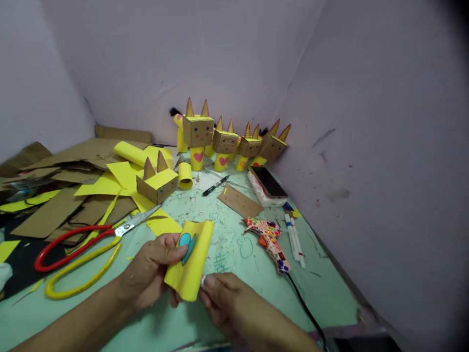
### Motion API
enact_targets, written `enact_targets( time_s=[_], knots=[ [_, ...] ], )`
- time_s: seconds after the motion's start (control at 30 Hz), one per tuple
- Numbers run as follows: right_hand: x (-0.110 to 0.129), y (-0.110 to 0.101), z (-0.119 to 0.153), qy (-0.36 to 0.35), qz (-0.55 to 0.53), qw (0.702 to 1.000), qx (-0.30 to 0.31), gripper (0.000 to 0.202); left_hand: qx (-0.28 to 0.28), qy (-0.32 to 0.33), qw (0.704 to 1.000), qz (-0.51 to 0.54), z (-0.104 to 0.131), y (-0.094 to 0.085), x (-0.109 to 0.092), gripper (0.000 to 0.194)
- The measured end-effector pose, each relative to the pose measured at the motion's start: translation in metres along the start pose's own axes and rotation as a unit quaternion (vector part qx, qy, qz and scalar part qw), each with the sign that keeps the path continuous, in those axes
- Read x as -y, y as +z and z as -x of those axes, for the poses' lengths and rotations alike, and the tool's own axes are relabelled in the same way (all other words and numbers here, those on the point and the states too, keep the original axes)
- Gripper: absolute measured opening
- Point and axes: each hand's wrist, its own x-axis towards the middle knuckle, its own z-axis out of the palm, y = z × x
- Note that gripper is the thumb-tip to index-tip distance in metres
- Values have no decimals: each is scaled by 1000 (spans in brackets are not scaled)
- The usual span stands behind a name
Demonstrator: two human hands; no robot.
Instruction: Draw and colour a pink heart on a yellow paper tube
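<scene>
A curved piece of yellow paper (200, 244) is in my left hand (156, 264), its thumb pressed on the front beside a blue heart shape (185, 240). My right hand (227, 298) is closed at the paper's lower right edge, around a small white and pink item (202, 280) that is mostly hidden. Left of my hands lie large scissors (126, 227) with red and yellow handles. A patterned glue gun (269, 239) rests on the right, its tip toward the left.
Several cardboard-headed figures (198, 132) stand at the back. A separate horned head (157, 185) and yellow tube (185, 176) sit before them. Cardboard scraps (80, 154) fill the left. A phone (269, 182), markers (292, 237) and pen (215, 186) lie right and centre.
</scene>
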Motion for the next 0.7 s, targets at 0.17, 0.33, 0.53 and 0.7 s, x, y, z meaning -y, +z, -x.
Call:
enact_targets(
  time_s=[0.17, 0.33, 0.53, 0.7],
  knots=[
    [0, 0, 5, -48, 177, 976, -118, 36, -4, -2, 1000, 10, 4, 5, -2, 24],
    [-9, 5, 6, 1, 31, 999, 9, 44, 21, -24, 999, 14, 5, 8, -2, 25],
    [-6, 6, 7, -60, 283, 945, -150, 31, 19, -18, 999, 33, 5, 4, -3, 27],
    [-2, 1, 6, -27, 144, 989, -34, 42, 21, -25, 999, 38, 3, 5, -3, 28]
  ],
)
